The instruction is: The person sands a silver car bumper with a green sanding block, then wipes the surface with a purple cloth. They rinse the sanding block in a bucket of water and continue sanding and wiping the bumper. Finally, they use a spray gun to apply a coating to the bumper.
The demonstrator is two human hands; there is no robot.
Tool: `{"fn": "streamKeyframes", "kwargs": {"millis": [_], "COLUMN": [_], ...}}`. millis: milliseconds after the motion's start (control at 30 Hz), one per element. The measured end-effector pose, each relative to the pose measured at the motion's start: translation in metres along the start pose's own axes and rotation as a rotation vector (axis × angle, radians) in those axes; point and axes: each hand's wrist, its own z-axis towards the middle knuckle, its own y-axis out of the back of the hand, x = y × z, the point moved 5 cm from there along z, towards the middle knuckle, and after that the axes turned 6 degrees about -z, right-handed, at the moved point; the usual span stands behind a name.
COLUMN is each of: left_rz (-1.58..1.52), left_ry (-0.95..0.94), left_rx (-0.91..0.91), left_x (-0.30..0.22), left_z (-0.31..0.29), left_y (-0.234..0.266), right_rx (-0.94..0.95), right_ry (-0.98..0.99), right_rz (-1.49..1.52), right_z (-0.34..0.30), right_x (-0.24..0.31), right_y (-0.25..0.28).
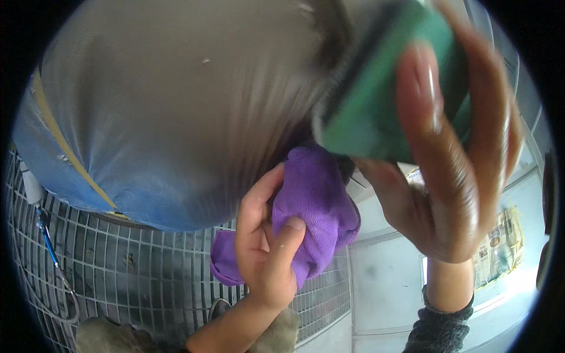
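Note:
My left hand (268,241) is closed around a bunched purple cloth (315,206), its thumb pressed on the near side. One end of the cloth hangs down on the left of the palm. Up at the right, close to the camera, my right hand (456,153) grips a green block (376,117) with a dark layer along one side, which looks like a sanding block. Motion blurs the block, and the fingers of that hand look wet. Behind both hands bulges a large rounded body under clear plastic film (165,112); the block overlaps its right edge in view.
A yellow tape strip (73,144) runs down the film's left side. Below lies a metal grate floor (150,265), with my knees over it. At far left is a white-ended tool (32,185) on a hose. Printed paper (500,247) hangs on the pale right wall.

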Motion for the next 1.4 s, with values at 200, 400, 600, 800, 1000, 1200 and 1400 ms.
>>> {"fn": "streamKeyframes", "kwargs": {"millis": [200,400,600,800,1000,1200,1400], "left_rz": [0.095,0.004,0.007,0.012,-0.028,-0.011,0.170], "left_ry": [0.021,-0.017,0.017,0.059,-0.038,-0.029,-0.107], "left_rx": [-0.011,-0.024,-0.053,-0.075,-0.039,-0.049,-0.017], "left_x": [-0.002,-0.004,0.004,0.006,0.007,0.006,0.006], "left_z": [0.004,-0.003,-0.008,-0.013,-0.017,-0.011,-0.010], "left_y": [0.001,0.001,-0.002,-0.011,-0.008,-0.009,-0.002], "right_rx": [0.046,0.161,0.374,0.437,0.442,0.472,0.400], "right_ry": [-0.105,0.015,0.069,0.146,0.277,0.272,0.242], "right_rz": [-0.086,-0.258,-0.336,-0.434,-0.433,-0.375,-0.351], "right_z": [-0.018,0.029,0.057,0.018,0.075,0.057,0.021], "right_x": [0.039,0.050,0.047,0.051,0.032,0.026,0.032], "right_y": [0.002,0.017,0.027,0.025,0.036,0.033,0.020]}}
